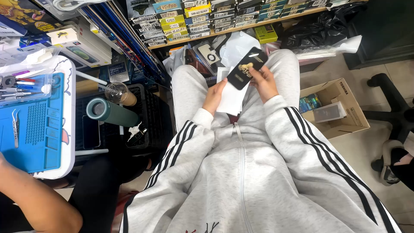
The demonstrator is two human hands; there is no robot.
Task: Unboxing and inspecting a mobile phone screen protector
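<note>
- Right hand [264, 82] grips a flat glossy black phone [247, 67] with a gold emblem, held over the lap.
- Left hand [214, 96] holds a thin white sleeve [230, 101] under it.
- Open cardboard box [340, 113] on the floor, right.
- Blue ribbed mat [36, 125] on the counter, left.

Two hands, the left hand [214, 96] and the right hand [264, 82], met at one black phone [246, 67] over one white sheet [230, 100]. Left of the phone lay one green cylinder [110, 112]; right of it, one cardboard box [340, 110].
</note>
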